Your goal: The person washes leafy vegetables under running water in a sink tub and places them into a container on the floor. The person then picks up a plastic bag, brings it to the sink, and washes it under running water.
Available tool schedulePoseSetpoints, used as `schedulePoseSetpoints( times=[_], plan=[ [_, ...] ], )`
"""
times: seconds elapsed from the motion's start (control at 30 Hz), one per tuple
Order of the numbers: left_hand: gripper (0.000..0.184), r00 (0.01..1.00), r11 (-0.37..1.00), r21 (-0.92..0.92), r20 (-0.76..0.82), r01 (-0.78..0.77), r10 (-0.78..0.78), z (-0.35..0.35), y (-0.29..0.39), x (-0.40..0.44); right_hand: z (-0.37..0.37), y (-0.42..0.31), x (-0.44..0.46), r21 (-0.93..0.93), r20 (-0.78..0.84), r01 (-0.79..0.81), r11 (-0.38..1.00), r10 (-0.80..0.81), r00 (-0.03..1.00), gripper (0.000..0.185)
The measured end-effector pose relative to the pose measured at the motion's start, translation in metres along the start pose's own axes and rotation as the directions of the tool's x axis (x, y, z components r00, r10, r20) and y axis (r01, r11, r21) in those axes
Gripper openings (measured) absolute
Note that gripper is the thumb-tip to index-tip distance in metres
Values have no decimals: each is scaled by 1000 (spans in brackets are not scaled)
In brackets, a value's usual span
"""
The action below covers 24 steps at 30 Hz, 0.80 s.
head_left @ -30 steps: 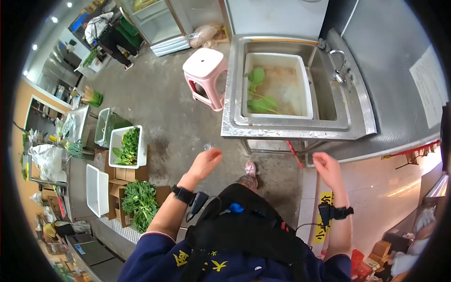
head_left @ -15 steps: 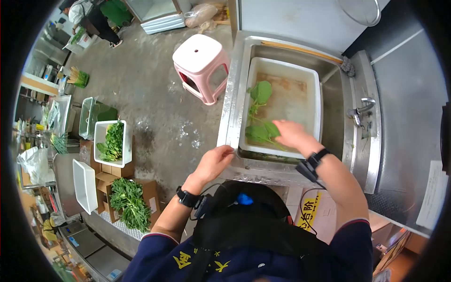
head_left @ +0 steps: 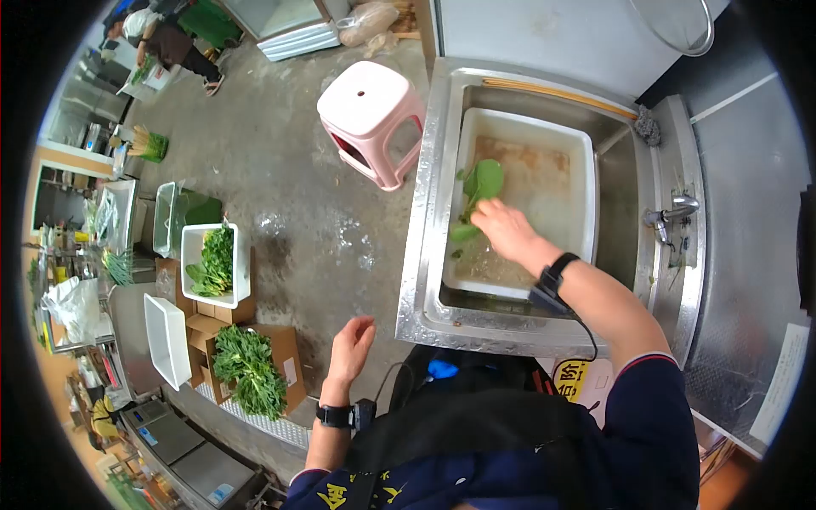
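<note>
A white tub (head_left: 592, 204) holding murky water sits inside the metal sink (head_left: 625, 170). Near the tub's left side is a leafy green stem (head_left: 485, 180) with broad leaves. My right hand (head_left: 507, 231) is over the tub with its fingers closed on the stem, just below the largest leaf. Part of the stem is hidden behind the fingers. My left hand (head_left: 353, 347) hangs over the floor, left of the sink's front corner, and holds nothing. Its fingers are bent, with the thumb a little apart from them.
A pink stool (head_left: 365, 98) stands left of the sink. A faucet (head_left: 671, 214) is on the right rim. Farther left are a white bin of greens (head_left: 242, 268), a box of leafy greens (head_left: 289, 365) and an upright white bin (head_left: 167, 340). Another person (head_left: 166, 42) bends at the upper left.
My right hand has reached down into the tub and moved left, closing on the stem. The lower leaves have shifted up with it. My left hand has drawn back from the sink's edge.
</note>
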<state>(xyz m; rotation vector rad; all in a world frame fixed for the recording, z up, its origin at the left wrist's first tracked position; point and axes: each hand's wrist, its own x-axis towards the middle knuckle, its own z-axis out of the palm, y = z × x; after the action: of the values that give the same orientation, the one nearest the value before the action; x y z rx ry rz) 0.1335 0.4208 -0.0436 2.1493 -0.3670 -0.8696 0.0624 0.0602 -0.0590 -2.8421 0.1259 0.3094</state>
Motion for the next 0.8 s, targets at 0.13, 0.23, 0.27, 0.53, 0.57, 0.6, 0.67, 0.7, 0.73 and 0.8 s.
schedulePoseSetpoints(
  times=[0.13,0.23,0.27,0.53,0.57,0.6,0.67,0.7,0.73,0.8],
  plan=[
    [25,1000,1000,26,17,11,-11,2,7,-18,34,24,42,-127,-291,12,992,-49,955,42],
    [25,999,999,17,30,28,-29,7,-3,-23,30,21,35,-124,128,-148,981,164,978,39],
    [25,997,998,-16,33,68,-68,8,-16,-23,44,26,30,-171,162,-106,979,134,978,42],
    [25,994,998,19,93,57,-58,21,-7,-17,37,51,-50,285,270,-305,909,229,935,21],
    [25,993,998,33,103,61,-64,21,-3,-15,10,58,-68,350,216,-326,878,263,940,22],
    [25,992,996,74,119,39,-48,21,1,-11,-9,68,-83,426,167,-358,831,316,934,23],
    [24,991,997,82,133,-4,-7,29,21,-8,-56,89,-120,633,152,-432,643,444,883,28],
    [24,989,995,97,144,4,-18,31,23,-9,-73,97,-136,747,193,-457,482,501,844,32],
    [24,990,998,67,137,-18,8,32,23,-6,-75,111,-149,765,100,-422,487,557,824,35],
    [24,991,995,96,134,-40,27,33,29,-1,-88,136,-167,749,54,-460,477,647,760,43]
  ],
)
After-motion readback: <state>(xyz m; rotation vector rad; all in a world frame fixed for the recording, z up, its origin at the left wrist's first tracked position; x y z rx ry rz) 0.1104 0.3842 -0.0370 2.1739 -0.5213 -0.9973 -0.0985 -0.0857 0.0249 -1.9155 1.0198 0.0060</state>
